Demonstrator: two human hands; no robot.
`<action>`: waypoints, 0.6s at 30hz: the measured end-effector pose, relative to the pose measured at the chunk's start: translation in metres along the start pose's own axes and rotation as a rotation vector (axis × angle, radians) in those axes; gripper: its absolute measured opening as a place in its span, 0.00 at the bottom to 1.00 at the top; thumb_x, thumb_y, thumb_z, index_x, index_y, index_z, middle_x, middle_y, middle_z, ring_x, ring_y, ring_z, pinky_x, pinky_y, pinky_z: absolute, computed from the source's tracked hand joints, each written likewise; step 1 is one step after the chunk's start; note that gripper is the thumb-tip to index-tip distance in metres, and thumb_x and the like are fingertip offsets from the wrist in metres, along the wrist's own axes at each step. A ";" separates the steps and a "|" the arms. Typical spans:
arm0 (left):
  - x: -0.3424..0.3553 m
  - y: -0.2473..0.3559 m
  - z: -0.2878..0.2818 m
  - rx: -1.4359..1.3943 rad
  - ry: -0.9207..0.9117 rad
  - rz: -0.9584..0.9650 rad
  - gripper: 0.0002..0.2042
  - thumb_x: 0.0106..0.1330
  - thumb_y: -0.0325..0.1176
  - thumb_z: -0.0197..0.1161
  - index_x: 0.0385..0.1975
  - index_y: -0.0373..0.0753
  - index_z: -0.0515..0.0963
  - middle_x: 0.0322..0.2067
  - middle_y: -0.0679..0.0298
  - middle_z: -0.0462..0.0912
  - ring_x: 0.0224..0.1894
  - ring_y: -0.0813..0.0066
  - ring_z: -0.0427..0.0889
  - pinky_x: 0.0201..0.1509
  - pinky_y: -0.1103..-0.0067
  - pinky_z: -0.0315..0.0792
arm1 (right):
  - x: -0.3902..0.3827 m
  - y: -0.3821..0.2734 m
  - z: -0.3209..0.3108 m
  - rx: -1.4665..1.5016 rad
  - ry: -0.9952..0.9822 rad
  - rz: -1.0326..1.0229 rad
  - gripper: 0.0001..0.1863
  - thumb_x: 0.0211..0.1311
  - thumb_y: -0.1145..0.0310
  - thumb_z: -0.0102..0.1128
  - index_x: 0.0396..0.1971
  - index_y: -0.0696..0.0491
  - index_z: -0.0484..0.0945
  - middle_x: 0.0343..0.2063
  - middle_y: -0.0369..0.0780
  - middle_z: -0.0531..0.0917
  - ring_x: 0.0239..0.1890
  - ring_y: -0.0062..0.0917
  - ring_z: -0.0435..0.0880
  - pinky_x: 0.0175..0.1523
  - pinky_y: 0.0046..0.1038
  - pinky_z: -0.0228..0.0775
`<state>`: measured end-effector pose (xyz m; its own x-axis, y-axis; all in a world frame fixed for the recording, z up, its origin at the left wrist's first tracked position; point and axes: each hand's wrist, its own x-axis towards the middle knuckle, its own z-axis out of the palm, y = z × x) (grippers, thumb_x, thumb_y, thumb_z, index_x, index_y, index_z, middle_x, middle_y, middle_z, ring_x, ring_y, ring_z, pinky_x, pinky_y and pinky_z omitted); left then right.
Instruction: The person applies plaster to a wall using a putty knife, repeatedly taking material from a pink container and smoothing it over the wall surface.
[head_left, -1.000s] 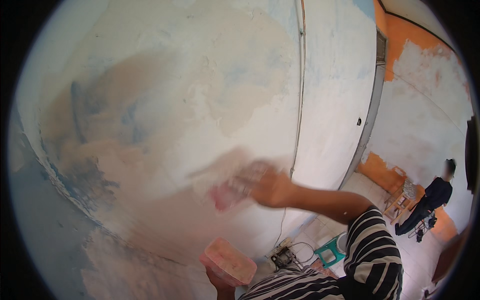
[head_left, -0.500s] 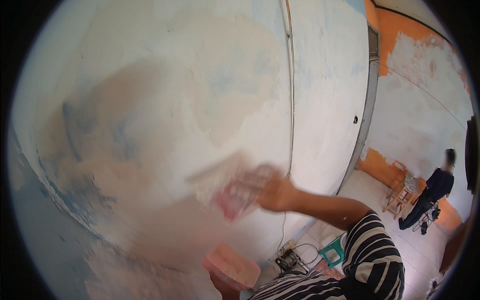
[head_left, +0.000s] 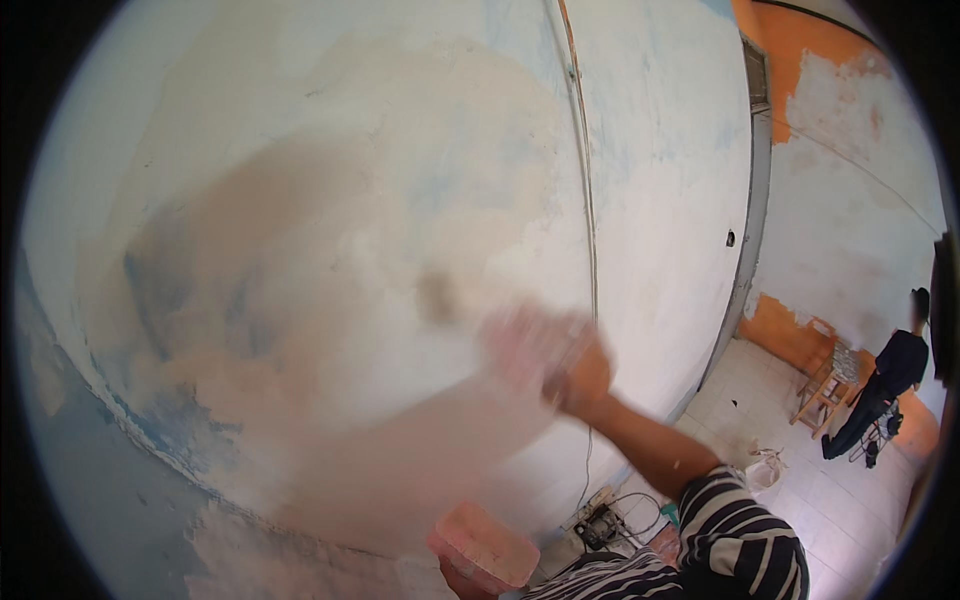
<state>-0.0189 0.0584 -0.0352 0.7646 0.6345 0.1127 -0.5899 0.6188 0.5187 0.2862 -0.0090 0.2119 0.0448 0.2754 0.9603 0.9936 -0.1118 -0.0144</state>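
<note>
Your right hand (head_left: 582, 370) is raised in front of the pale wall (head_left: 660, 250), its fingers closed on a pinkish tool (head_left: 505, 338) that is too smeared by motion for you to make out its shape. Whether the tool touches the wall you cannot tell. Beneath the raised arm a broad shadow (head_left: 430, 435) slants across the plaster, and cloudy blue and beige patches spread toward the wall's left edge. Your left hand (head_left: 460, 580) is clamped on a pink oblong tub (head_left: 446, 548), held low and tilted before the wall's bottom edge; most of its fingers are hidden from you. To the right of your raised hand, a thin cable (head_left: 585, 170) runs down the wall. A small machine (head_left: 600, 525) with a looped hose sits at the floor's (head_left: 730, 420) edge against the wall, beside your striped shirt (head_left: 745, 540). Farther right on the floor you have a white bucket (head_left: 765, 470). Toward the floor's far edge, by the orange-and-white wall, a person in dark clothes (head_left: 895, 365) is next to a wooden stool (head_left: 822, 395).
</note>
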 end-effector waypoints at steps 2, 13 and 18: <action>0.001 -0.003 0.003 0.005 0.026 0.001 0.33 0.71 0.65 0.41 0.66 0.47 0.62 0.59 0.62 0.71 0.60 0.57 0.71 0.60 0.56 0.69 | 0.084 0.030 -0.030 -0.037 0.356 0.066 0.22 0.58 0.83 0.53 0.53 0.53 0.80 0.46 0.43 0.85 0.44 0.37 0.83 0.50 0.34 0.73; 0.006 -0.006 0.049 -0.044 0.326 0.017 0.33 0.70 0.64 0.43 0.67 0.48 0.63 0.59 0.62 0.72 0.60 0.57 0.72 0.61 0.56 0.69 | -0.068 -0.018 0.024 0.236 -0.093 0.109 0.22 0.56 0.69 0.59 0.52 0.40 0.81 0.58 0.34 0.79 0.61 0.29 0.78 0.60 0.53 0.57; 0.007 -0.011 0.033 -0.026 0.248 0.016 0.35 0.69 0.64 0.47 0.67 0.46 0.61 0.61 0.60 0.70 0.62 0.55 0.70 0.63 0.55 0.67 | 0.082 0.045 -0.023 0.106 0.422 0.112 0.23 0.61 0.82 0.50 0.56 0.54 0.78 0.48 0.46 0.84 0.46 0.35 0.83 0.56 0.34 0.64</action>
<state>0.0017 0.0402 -0.0122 0.6699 0.7367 -0.0923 -0.6107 0.6174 0.4958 0.3324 -0.0134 0.2962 0.1285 -0.1485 0.9805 0.9911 -0.0140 -0.1320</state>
